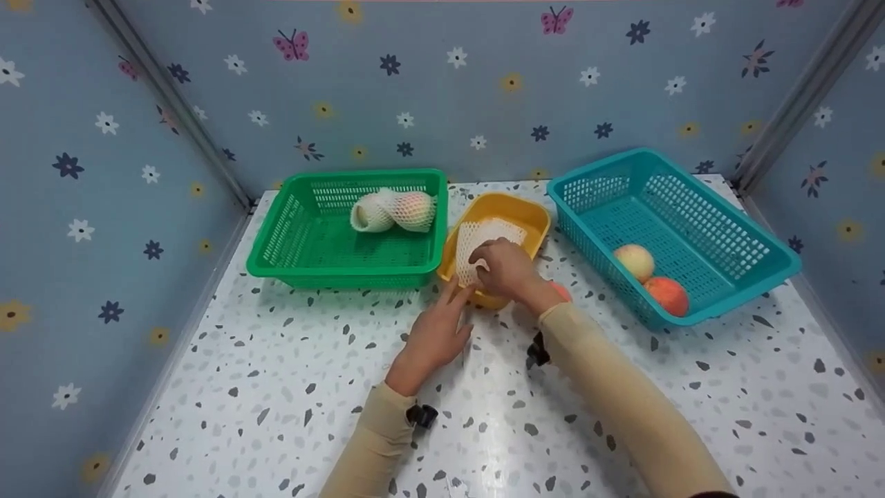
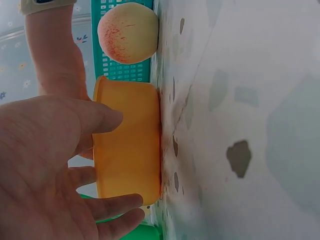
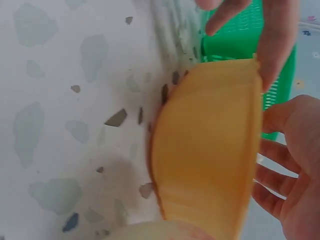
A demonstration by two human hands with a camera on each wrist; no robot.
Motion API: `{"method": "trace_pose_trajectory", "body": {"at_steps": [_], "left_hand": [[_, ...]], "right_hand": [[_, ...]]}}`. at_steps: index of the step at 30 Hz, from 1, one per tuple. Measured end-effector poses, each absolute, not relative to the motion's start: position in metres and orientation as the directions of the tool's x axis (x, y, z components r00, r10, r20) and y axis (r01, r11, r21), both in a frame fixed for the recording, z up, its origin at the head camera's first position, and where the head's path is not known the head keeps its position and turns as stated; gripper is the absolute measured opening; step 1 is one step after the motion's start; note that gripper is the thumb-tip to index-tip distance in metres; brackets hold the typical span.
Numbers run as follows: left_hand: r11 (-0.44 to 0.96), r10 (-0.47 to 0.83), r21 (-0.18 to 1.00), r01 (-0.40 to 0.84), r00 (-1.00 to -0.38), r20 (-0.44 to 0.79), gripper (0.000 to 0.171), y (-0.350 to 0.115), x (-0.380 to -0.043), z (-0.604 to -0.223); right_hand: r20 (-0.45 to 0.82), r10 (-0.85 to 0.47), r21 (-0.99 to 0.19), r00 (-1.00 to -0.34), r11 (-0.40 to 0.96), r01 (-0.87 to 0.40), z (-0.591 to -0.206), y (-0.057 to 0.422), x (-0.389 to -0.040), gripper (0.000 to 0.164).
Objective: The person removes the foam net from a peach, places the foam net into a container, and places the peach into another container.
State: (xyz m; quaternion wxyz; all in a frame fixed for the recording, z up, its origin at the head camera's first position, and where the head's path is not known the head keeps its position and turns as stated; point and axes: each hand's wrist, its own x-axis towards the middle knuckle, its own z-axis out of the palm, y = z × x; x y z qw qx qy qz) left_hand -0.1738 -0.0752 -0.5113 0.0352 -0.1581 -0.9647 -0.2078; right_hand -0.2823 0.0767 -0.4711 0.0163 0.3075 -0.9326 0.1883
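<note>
A yellow plastic basin (image 1: 525, 207) stands on the table with white foam fruit nets (image 1: 477, 235) lying in it. My right hand (image 1: 510, 268) reaches over the basin with bent fingers at the nets; whether they pinch one is hidden. At the basin's near left edge is my left hand (image 1: 434, 330), its fingers fairly straight and its thumb spread. In the left wrist view, that hand's fingers lie along the basin's side (image 2: 127, 155) and hold nothing. A peach (image 2: 128, 33) sits on the table beside the basin, mostly covered by my right arm in the head view.
To the left, a green basket (image 1: 332, 259) contains two peaches in foam nets (image 1: 413, 211). A blue basket (image 1: 733, 242) at the right holds a pale peach (image 1: 634, 263) and a redder one (image 1: 667, 296). Patterned panels (image 1: 442, 83) enclose the speckled table (image 1: 263, 415).
</note>
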Motion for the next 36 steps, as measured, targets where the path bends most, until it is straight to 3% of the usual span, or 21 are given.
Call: {"method": "trace_pose_trajectory", "body": {"at_steps": [12,21,28,36], "left_hand": [[0.848,0.305,0.388,0.362,-0.93,0.203,0.061,-0.076,-0.175,-0.514],[0.865,0.276,0.384,0.324,-0.945,0.177,0.062,-0.076,-0.174,-0.513],[0.876,0.264,0.363,0.319,-0.945,0.193,0.063,-0.077,-0.173,-0.515],[0.867,0.247,0.391,0.309,-0.948,0.201,0.064,-0.073,-0.172,-0.517]], "right_hand": [[0.427,-0.497,-0.367,-0.755,0.668,-0.647,-0.422,0.105,-0.249,0.014],[0.523,-0.423,-0.369,-0.74,0.67,-0.645,-0.403,0.133,-0.217,0.012],[0.545,-0.412,-0.348,-0.731,0.682,-0.644,-0.408,0.153,-0.2,0.011],[0.43,-0.384,-0.39,-0.818,0.738,-0.551,-0.43,0.171,-0.193,0.022]]}}
